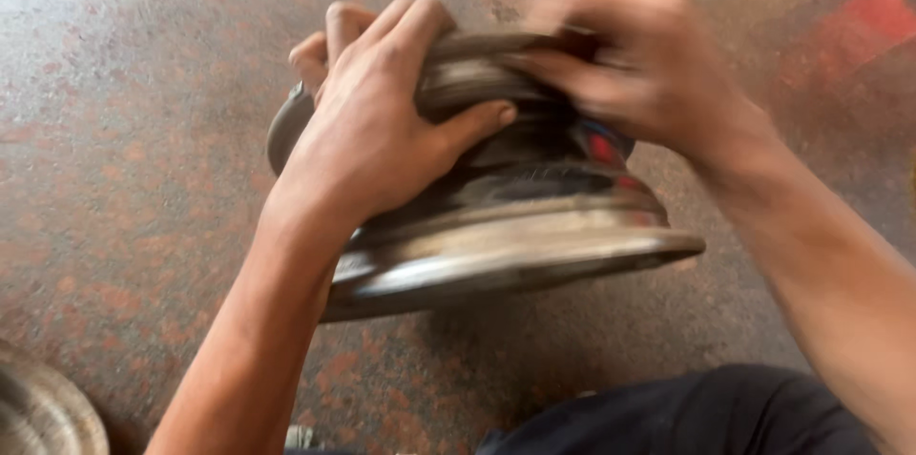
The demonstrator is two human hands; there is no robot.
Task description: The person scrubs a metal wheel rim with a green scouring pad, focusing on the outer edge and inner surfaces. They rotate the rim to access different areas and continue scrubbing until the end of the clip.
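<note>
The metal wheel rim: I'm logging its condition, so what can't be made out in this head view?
- Top of the metal wheel rim: covered by the left hand and right hand.
- Right hand's grip: motion-blurred, finger placement unclear.
- Red patch on the rim: smeared, kind unknown.
- Round metal object, bottom left: cut off by the frame edge.

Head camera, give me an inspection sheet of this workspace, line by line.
Surface: speckled reddish stone floor.
Job's things: metal wheel rim, tilted, lower edge near the floor; a red patch shows on its barrel.
Clutter: part of a round metal piece at the lower left corner.
Grippers: left hand grips the rim's upper edge, thumb on the barrel; right hand, blurred, also closed on the upper edge.
Cables: nothing seen.
Surroundings: red shape on the floor at upper right; dark clothing at the bottom.
</note>
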